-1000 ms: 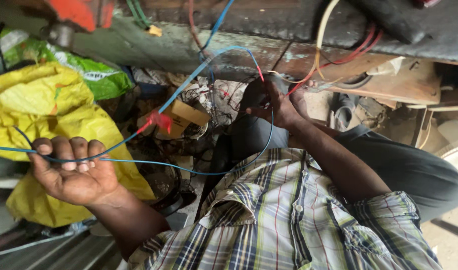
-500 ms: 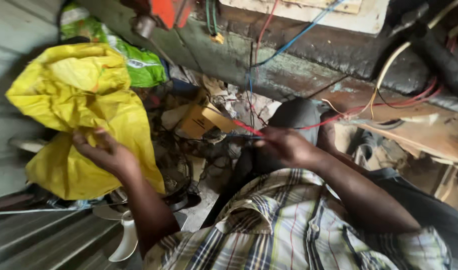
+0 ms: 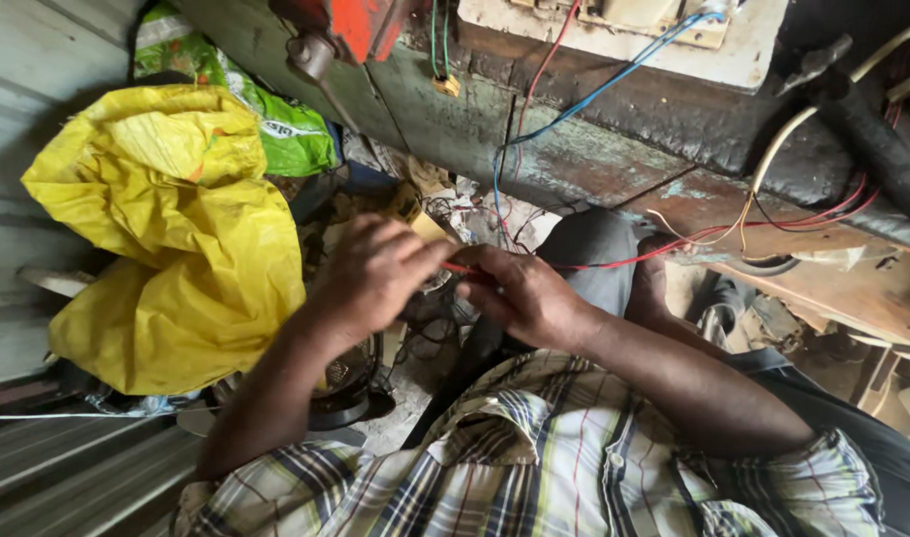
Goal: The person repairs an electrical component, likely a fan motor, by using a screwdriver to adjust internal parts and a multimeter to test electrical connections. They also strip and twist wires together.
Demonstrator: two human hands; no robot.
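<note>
Both hands meet: left hand point(image 3: 375, 273) and right hand point(image 3: 524, 296) pinch the red wire point(image 3: 614, 264); a tight, close-fingered grip likely works best.

both hands meet at centre: left hand point(image 3: 375, 273) fingers curled, right hand point(image 3: 524, 296) pinching, forearms bare.
</note>
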